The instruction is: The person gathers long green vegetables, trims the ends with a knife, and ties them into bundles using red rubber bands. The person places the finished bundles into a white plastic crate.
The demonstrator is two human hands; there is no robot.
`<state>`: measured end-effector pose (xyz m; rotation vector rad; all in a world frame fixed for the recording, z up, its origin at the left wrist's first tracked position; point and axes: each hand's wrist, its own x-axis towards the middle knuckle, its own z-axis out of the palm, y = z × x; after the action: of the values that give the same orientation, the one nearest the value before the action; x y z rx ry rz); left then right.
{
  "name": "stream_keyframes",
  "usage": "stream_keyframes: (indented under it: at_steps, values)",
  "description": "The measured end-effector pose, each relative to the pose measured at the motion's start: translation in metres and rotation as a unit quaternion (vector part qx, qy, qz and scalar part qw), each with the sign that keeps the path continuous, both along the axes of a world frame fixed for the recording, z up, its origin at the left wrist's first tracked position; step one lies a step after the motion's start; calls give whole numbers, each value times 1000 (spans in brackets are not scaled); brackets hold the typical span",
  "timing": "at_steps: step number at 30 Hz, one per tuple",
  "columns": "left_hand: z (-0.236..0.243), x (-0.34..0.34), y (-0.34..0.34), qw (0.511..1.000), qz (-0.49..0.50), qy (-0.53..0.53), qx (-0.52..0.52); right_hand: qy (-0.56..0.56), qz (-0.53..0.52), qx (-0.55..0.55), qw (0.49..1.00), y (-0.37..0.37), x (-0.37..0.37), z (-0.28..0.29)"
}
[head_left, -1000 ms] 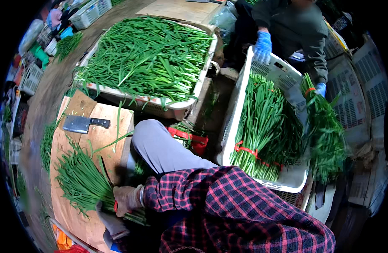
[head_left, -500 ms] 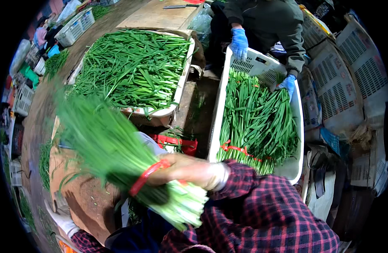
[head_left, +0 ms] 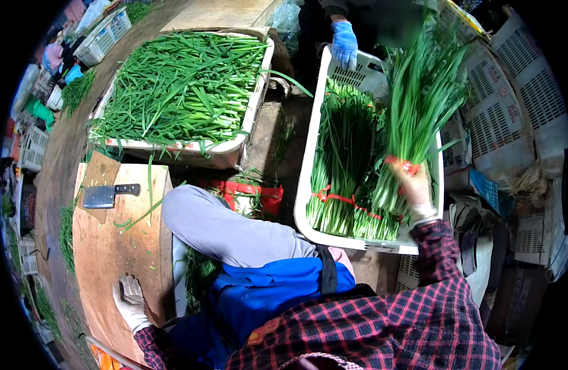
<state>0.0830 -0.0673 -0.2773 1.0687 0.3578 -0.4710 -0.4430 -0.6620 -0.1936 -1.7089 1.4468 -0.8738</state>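
My right hand (head_left: 410, 191) grips a bunch of long green leafy stalks (head_left: 422, 98) by its red band, upright over the right side of a white crate (head_left: 306, 154) of banded bunches (head_left: 342, 142). My left hand (head_left: 131, 301), gloved, rests palm down and open on the wooden board (head_left: 111, 240). Farther up that board lies a cleaver (head_left: 99, 196) with a black handle, beside some loose leaves. A co-worker's blue-gloved hand (head_left: 344, 44) is at the crate's far rim; the held bunch hides much of that person.
A large crate (head_left: 259, 92) piled with loose greens stands at upper left, a red bag (head_left: 268, 198) below it. Stacked grey crates (head_left: 500, 98) line the right. At far left are a floor path (head_left: 62, 185), a person (head_left: 52, 58) and more baskets (head_left: 102, 40).
My right hand has lifted the bunch from the board and swung it right over the white crate. The co-worker's bunch went into that crate. My left hand has shifted onto the board's middle.
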Motion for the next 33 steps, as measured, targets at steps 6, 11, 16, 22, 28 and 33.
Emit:
stream_keyframes:
  at_steps: [6,11,16,22,28,33]
  values:
    - [2,0,15,999,23,33,8,115,-19,241,963,39,-39,-127]
    - [-18,7,20,998,29,8,60,-39,14,315,948,40,-21,-103]
    - [-14,-2,18,997,35,-23,65,3,-44,295,955,30,-25,-96]
    - [-8,-10,26,995,77,-6,57,-20,25,293,956,-10,-20,2]
    - [-14,-2,37,994,63,39,85,-225,57,199,952,-52,2,103]
    - [-27,-2,35,996,39,-11,83,-200,39,-33,978,-108,-2,50]
